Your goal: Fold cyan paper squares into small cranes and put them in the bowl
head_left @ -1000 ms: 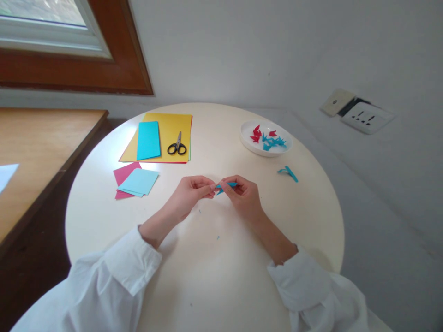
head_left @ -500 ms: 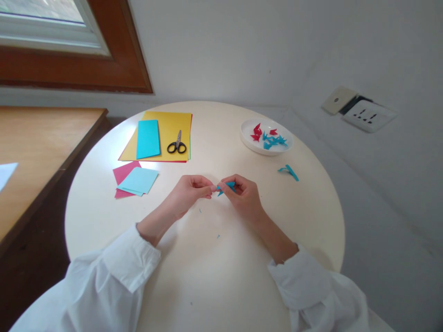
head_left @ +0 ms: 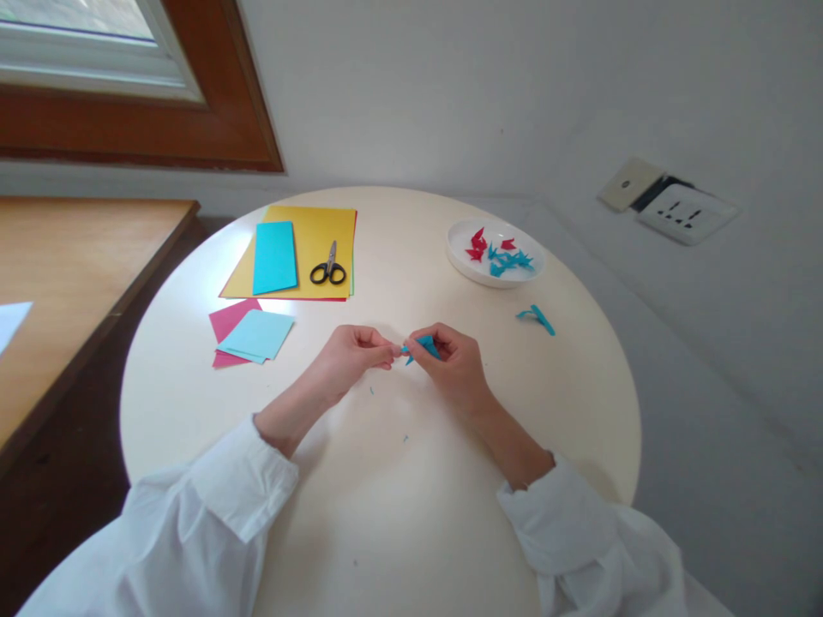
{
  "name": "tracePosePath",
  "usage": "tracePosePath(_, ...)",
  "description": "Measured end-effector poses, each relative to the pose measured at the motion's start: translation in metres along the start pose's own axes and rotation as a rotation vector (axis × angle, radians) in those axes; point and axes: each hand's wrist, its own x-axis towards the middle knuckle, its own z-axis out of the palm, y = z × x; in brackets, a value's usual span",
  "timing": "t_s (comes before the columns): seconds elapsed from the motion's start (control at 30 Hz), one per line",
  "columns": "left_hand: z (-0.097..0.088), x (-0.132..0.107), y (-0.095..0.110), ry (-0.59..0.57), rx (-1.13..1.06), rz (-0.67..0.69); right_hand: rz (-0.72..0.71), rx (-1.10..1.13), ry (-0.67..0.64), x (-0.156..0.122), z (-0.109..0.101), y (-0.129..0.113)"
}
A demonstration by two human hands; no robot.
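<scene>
Paper folding at a round, cream-white table (head_left: 399,531); places are given relative to the shallow, round white plastic-looking dish (head_left: 481,278). The small, pointed, folded piece of bright blue paper (head_left: 429,345) lies nearer the wearer than the dish and to its left, held between both hands. The right hand (head_left: 453,356) grips its body between thumb and fingers; the left hand (head_left: 360,353) has thumb and forefinger pinched together on its left tip. Within the dish are small folded red paper figures (head_left: 477,247), mostly at its left, and folded blue paper figures (head_left: 505,263). Just in front of the dish, toward its right, rest narrow blue paper strips (head_left: 543,320), one curled. Well to the left of the dish lie large yellow paper sheets (head_left: 315,224) bearing a turquoise paper rectangle (head_left: 275,257) and black-handled metal scissors (head_left: 328,273); left of the dish and nearer the wearer, pale blue paper squares (head_left: 262,332) overlap pink paper pieces (head_left: 230,319).
</scene>
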Motion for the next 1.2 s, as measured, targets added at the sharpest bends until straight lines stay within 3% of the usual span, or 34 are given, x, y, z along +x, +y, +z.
tracePosePath(0.37,-0.0078,0.0007,-0.0045,-0.089,-0.097,-0.030,0.003,0.014,0.016,0.0013,-0.0003,0.0027)
tracePosePath(0.77,-0.0059,0.0016,-0.0044,-0.018,-0.065,-0.014,0.019,0.031,-0.030,0.0011,-0.0002,0.0025)
tracePosePath(1.2,-0.0021,-0.0008,-0.0006,-0.031,-0.039,0.002,0.028,0.007,-0.033,0.0004,0.0003,0.0072)
